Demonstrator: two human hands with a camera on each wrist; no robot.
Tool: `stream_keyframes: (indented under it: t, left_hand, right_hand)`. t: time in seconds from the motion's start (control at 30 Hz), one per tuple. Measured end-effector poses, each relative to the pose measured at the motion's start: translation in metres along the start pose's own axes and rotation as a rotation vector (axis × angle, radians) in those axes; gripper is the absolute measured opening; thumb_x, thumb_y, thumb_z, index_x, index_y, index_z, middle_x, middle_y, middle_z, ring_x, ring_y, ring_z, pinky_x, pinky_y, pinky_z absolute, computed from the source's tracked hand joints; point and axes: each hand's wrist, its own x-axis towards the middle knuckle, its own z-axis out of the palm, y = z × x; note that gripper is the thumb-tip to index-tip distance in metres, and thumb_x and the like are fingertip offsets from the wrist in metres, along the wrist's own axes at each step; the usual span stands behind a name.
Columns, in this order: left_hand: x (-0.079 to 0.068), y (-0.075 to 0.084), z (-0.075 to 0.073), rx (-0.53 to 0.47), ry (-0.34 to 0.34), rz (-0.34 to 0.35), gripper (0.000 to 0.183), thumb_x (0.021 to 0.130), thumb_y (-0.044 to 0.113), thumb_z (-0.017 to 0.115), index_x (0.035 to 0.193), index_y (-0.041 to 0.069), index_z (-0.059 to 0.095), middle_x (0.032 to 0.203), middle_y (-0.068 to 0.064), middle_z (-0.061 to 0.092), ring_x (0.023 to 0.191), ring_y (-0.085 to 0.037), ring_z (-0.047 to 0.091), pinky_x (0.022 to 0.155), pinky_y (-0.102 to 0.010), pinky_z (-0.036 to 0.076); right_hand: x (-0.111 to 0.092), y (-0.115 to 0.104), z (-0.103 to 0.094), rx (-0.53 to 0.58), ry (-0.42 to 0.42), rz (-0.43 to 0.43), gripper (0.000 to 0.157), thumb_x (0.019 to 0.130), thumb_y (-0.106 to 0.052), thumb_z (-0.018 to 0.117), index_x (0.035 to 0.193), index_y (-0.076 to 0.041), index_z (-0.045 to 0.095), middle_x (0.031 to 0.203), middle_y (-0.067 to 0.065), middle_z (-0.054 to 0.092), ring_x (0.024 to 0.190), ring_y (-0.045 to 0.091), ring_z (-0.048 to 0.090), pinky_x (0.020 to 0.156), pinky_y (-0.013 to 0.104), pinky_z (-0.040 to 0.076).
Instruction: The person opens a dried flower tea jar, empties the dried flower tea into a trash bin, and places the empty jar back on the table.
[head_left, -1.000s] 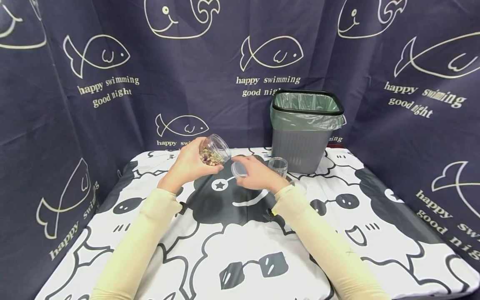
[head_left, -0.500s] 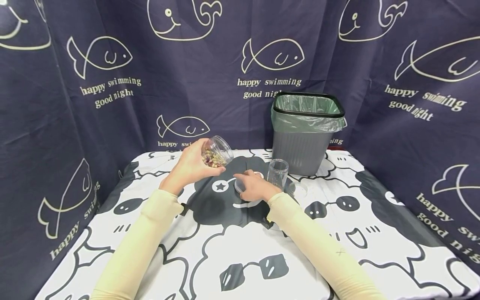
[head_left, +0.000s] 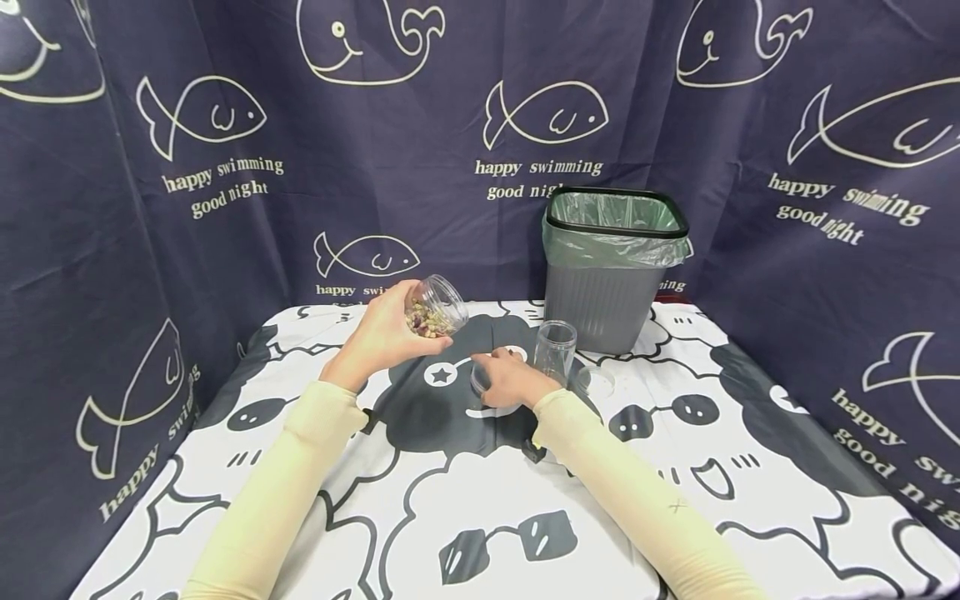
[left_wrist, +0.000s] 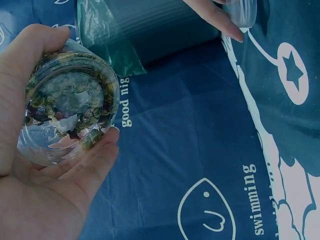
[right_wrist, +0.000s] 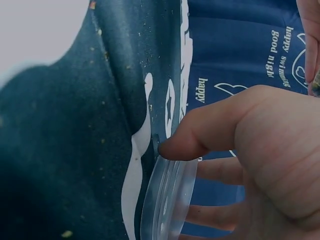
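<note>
My left hand [head_left: 381,333] grips a clear jar [head_left: 444,298] above the table, tilted with its mouth toward the right. Dried yellow-green and dark purple bits [head_left: 429,320] lie against the jar's lower side; through its base they show in the left wrist view. To the right and lower, my right hand [head_left: 516,377] pinches a clear round lid [right_wrist: 167,205] by its edge, thumb on one face and fingers behind. The lid is held on edge close over the dark cloth print. A second clear jar [head_left: 555,348] stands upright just beyond the right hand.
Another clear lid [head_left: 597,382] lies flat right of the standing jar. Behind it is a grey bin [head_left: 600,304] with a green liner [head_left: 585,242]. Small crumbs dot the patterned tablecloth [right_wrist: 75,150]. A dark blue curtain [head_left: 420,167] surrounds the table.
My right hand has moved down with the lid, away from the jar in the left hand, then slightly further. The left hand and its jar stay nearly in place.
</note>
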Motion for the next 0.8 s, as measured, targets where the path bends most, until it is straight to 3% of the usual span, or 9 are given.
stream_keyframes:
  t: [0.8]
  left_hand:
    - [-0.001,0.0005,0.0009,-0.014,-0.002,0.012,0.093,0.066,0.044,0.094,0.139,0.004,0.054,0.136,-0.009,0.063,0.116,-0.026,0.06,0.101,-0.046,0.049]
  right_hand:
    - [0.0024,0.0012,0.0039,-0.093,-0.061,-0.009,0.074,0.092,-0.024,0.073,0.158,-0.012,0.042,0.161,0.023,0.038,0.147,0.051,0.033,0.116,0.061,0.036]
